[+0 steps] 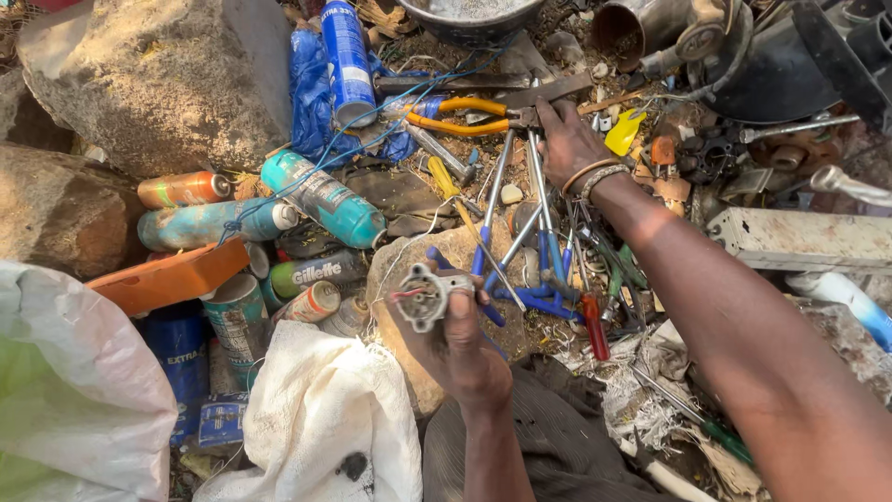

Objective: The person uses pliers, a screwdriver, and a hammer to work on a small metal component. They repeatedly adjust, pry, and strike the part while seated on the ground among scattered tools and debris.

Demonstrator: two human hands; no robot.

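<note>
My left hand [460, 344] is closed around a small round grey metal part [426, 296] with thin red and white wires coming out of it, held up over a flat stone [409, 265]. My right hand [567, 139] reaches forward to the tool pile and rests on the jaws of yellow-handled pliers [455, 116]; whether the fingers grip them cannot be told. Bangles circle that wrist. Blue-handled screwdrivers [544, 260] and a red-handled one [595, 325] lie between my two hands.
Several spray cans [325, 200] lie at left beside large rocks [158, 79]. A white sack [325, 418] and a plastic bag [74, 390] sit in the foreground. A metal bowl [474, 19], dark machine parts [771, 65] and a white box [799, 237] crowd the back and right.
</note>
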